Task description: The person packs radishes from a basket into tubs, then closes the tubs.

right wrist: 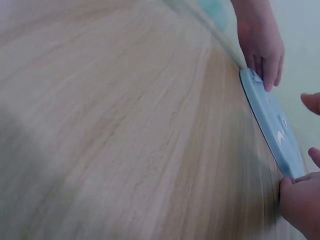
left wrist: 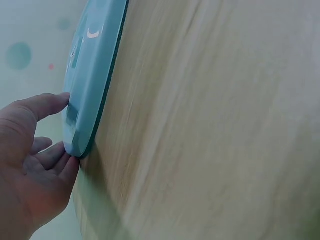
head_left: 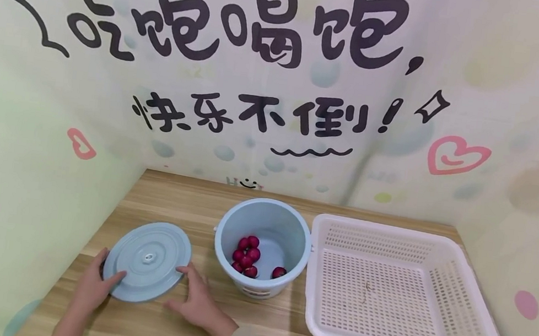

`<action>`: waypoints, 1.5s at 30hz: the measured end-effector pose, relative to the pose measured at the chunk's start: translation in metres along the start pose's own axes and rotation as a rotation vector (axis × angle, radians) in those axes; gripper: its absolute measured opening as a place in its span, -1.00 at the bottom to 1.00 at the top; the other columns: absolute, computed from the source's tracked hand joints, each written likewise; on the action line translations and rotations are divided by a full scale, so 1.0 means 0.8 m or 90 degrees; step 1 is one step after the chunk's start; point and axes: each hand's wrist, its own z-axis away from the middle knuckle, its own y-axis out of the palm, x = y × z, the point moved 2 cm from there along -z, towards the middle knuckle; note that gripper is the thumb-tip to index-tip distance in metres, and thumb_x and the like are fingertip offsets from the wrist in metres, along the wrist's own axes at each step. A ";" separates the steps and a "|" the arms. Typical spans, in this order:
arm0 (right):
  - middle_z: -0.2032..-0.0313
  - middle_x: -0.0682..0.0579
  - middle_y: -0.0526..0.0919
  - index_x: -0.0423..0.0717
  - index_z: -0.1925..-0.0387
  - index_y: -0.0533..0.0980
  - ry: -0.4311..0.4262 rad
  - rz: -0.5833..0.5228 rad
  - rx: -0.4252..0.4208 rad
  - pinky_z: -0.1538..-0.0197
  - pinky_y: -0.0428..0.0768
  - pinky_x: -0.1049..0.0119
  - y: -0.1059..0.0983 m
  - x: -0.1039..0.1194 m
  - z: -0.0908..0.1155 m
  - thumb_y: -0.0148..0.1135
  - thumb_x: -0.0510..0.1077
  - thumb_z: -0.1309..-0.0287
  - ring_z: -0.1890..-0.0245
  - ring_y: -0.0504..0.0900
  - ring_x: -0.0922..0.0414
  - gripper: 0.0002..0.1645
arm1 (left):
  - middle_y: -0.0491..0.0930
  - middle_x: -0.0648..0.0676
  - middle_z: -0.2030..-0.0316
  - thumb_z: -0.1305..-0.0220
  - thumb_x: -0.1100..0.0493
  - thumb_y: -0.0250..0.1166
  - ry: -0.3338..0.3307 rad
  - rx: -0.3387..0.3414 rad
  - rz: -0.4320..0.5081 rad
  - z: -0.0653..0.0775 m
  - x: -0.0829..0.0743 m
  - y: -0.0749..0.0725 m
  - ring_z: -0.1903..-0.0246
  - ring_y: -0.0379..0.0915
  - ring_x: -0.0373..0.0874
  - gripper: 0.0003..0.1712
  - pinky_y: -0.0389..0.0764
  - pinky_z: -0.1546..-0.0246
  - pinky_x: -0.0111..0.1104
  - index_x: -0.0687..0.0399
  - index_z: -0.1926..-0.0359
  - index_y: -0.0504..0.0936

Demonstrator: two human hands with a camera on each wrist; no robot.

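A round light-blue lid (head_left: pixel 146 281) is tilted over the left part of the table, its small centre knob facing up. At its left edge my left hand (head_left: pixel 92 286) pinches the rim, thumb on top and fingertips underneath, as the left wrist view (left wrist: pixel 35 165) also shows. My right hand (head_left: pixel 199 301) touches the opposite rim with its fingers, while the thumb is spread away from it. Right of the hands stands a light-blue bucket (head_left: pixel 256 285), uncovered, with several dark red round fruits (head_left: pixel 246 257) on its bottom.
A white perforated plastic basket (head_left: pixel 384 303) sits right of the bucket, its side close against the bucket's rim, with a few thin stem bits on its floor. The wooden table (head_left: pixel 176 193) ends at printed wall sheets (head_left: pixel 269 85) on the back and both sides.
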 end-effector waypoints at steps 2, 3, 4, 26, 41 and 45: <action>-0.52 -0.21 0.16 -0.02 -0.38 0.30 0.010 -0.049 0.003 -0.54 0.21 -0.02 0.000 -0.003 0.000 0.46 -0.07 -0.06 -0.49 0.19 -0.16 -0.14 | -0.11 0.54 -0.47 -0.34 0.18 0.25 -0.012 -0.001 0.016 0.001 0.001 -0.001 -0.45 -0.07 0.46 0.05 0.08 -0.47 0.14 0.48 -0.51 -0.28; -0.52 -0.21 0.14 -0.01 -0.39 0.29 0.012 -0.074 0.005 -0.55 0.20 0.00 -0.001 -0.004 0.000 0.46 -0.07 -0.07 -0.51 0.16 -0.16 -0.14 | -0.12 0.52 -0.48 -0.34 0.18 0.25 -0.020 0.001 0.024 0.001 0.001 -0.002 -0.45 -0.06 0.44 0.06 0.10 -0.47 0.12 0.44 -0.51 -0.31; -0.53 -0.22 0.12 -0.03 -0.40 0.28 0.012 -0.100 0.008 -0.56 0.18 0.02 -0.001 -0.005 0.001 0.45 -0.09 -0.09 -0.53 0.13 -0.15 -0.13 | -0.12 0.51 -0.48 -0.35 0.17 0.26 -0.025 0.002 0.026 0.001 0.001 -0.003 -0.45 -0.04 0.43 0.07 0.13 -0.45 0.10 0.43 -0.52 -0.31; -0.57 -0.16 0.03 -0.18 -0.54 0.01 -0.293 -0.220 -0.100 -0.57 0.11 0.25 -0.045 0.072 0.034 0.28 -0.27 -0.24 -0.58 0.03 -0.04 -0.05 | 0.41 0.02 -0.39 -0.30 0.21 0.35 0.068 -0.228 0.171 0.045 -0.084 -0.074 0.08 0.27 -0.92 -0.21 0.38 0.04 -0.92 0.20 -0.48 0.24; -0.54 -0.14 0.12 -0.21 -0.53 0.07 -0.331 -0.270 -0.217 -0.52 0.19 0.34 -0.173 0.130 0.075 0.32 -0.47 -0.09 -0.55 0.12 0.10 0.02 | 0.59 -0.30 -0.17 -0.01 0.64 0.35 0.281 -0.216 0.382 0.090 -0.211 -0.077 -0.11 0.53 -0.55 -0.19 0.50 -0.10 -0.71 0.35 -0.35 0.41; -0.53 -0.21 0.12 -0.30 -0.51 0.08 -0.307 -0.277 -0.213 -0.51 0.20 0.34 -0.212 0.123 0.088 0.35 -0.48 -0.05 -0.54 0.13 0.18 0.02 | 0.49 -0.19 -0.31 0.00 0.64 0.36 0.364 -0.150 0.355 0.094 -0.235 -0.058 -0.22 0.42 -0.57 -0.14 0.42 -0.20 -0.68 0.41 -0.38 0.33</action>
